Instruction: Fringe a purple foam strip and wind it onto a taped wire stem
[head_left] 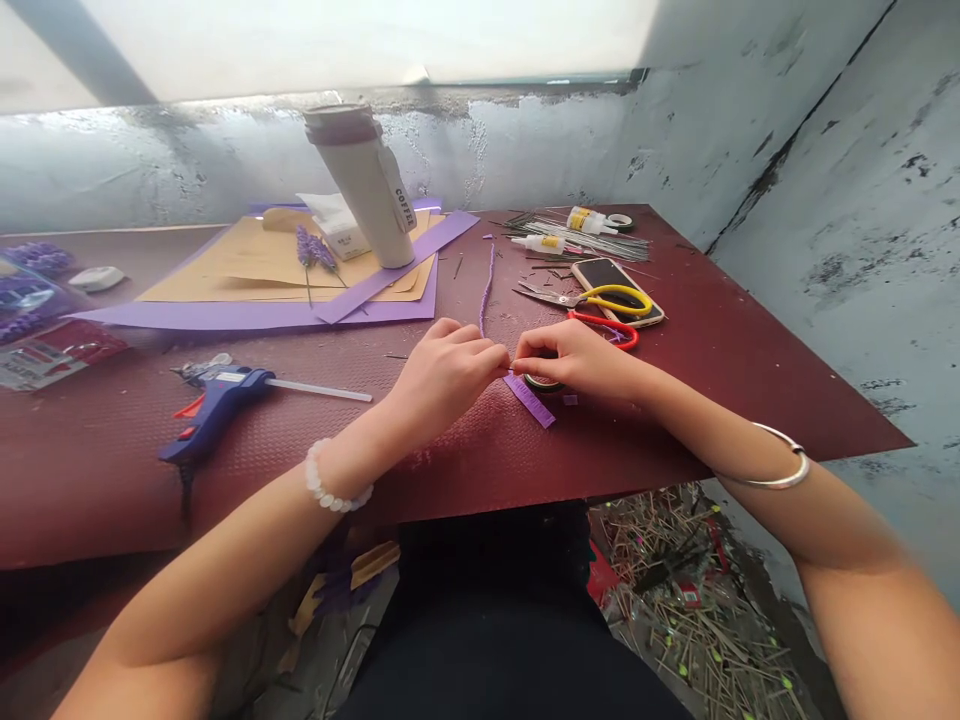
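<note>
My left hand [454,370] and my right hand [574,355] meet fingertip to fingertip above the table, both pinched closed. A short purple fringed strip [531,402] slants down from the left fingertips, its lower end over the table. Something thin and dark shows between the two pinches, too small to make out. Below my right hand, a tape roll [544,384] is partly hidden. Beyond my left hand lies a long twisted purple strand [489,285]. Scissors [585,299] with one yellow and one red handle lie past my right hand, partly over a phone [637,290].
At left is a blue glue gun [225,405] with a glue stick. A coffee tumbler [364,185] stands on brown and purple sheets [262,270], beside purple flower sprigs [315,250]. Glue bottles [589,220] and thin wires [630,246] lie at back right. Walls border the table.
</note>
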